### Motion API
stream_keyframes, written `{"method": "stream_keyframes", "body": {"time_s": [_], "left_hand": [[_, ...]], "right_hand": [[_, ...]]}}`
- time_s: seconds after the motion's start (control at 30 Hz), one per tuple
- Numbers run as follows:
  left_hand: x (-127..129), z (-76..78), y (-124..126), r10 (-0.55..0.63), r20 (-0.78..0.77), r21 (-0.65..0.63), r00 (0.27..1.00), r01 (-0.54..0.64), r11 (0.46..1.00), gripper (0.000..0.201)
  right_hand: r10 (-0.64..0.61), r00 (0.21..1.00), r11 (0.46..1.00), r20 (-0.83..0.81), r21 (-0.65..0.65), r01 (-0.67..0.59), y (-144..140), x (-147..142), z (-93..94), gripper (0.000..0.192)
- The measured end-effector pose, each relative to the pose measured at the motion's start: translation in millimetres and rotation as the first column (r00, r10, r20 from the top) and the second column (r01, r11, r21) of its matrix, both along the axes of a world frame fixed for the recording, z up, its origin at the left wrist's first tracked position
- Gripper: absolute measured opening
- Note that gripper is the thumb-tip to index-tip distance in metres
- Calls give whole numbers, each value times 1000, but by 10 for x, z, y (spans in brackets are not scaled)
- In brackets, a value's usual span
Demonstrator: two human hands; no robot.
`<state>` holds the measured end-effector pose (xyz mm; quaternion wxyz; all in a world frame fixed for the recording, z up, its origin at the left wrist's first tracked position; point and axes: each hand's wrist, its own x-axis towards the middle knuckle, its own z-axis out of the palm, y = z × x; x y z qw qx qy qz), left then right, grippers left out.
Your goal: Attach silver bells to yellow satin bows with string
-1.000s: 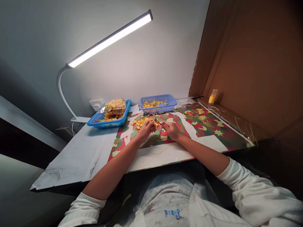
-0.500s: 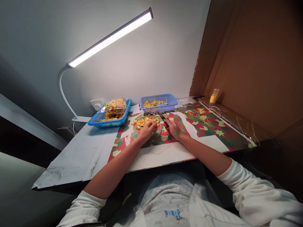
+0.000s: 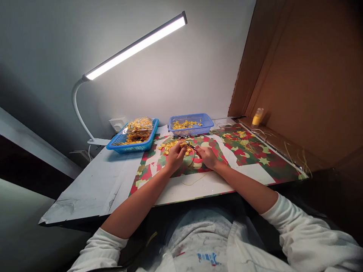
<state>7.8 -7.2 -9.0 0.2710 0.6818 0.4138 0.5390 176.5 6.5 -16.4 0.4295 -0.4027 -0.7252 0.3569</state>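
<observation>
My left hand [image 3: 176, 155] pinches a small yellow piece [image 3: 183, 145] above a loose pile of yellow pieces [image 3: 170, 146] on the red and green patterned sheet [image 3: 255, 151]. My right hand [image 3: 208, 156] grips a thin dark tool [image 3: 191, 146] whose tip points left at that piece. A thin yellow cord [image 3: 195, 177] curls on the table below both hands. The hands are close together, almost touching.
Two blue baskets stand at the back: the left basket [image 3: 141, 145] holds a clear bag of yellow pieces, the right basket [image 3: 205, 121] holds loose ones. A white desk lamp [image 3: 136, 47] arches over. A small yellow bottle [image 3: 257, 116] sits by the brown cardboard wall [image 3: 306, 83] at right.
My right hand drew back toward my left hand and the tool tip swung down to the yellow piece. My left hand lifted slightly.
</observation>
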Motion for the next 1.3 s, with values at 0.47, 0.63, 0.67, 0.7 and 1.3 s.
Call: {"method": "stream_keyframes", "body": {"time_s": [0.47, 0.63, 0.67, 0.7, 1.3], "left_hand": [[28, 75, -101, -13, -71, 26, 997, 15, 1000, 24], [31, 87, -105, -28, -62, 21, 998, 29, 999, 27], [32, 86, -101, -33, -57, 19, 998, 34, 999, 27], [32, 83, -95, -37, -49, 16, 998, 38, 999, 28], [8, 71, -35, -139, -28, -133, 990, 134, 982, 26]], "right_hand": [[93, 995, 995, -47, -27, -95, -31, -7, 34, 67], [148, 989, 985, -26, -91, -150, -27, -14, 52, 68], [161, 987, 981, -26, -102, -163, -25, -12, 57, 68], [175, 984, 977, -28, -116, -177, -22, -9, 64, 68], [149, 904, 976, -400, -85, -199, 29, 33, 104, 55]]}}
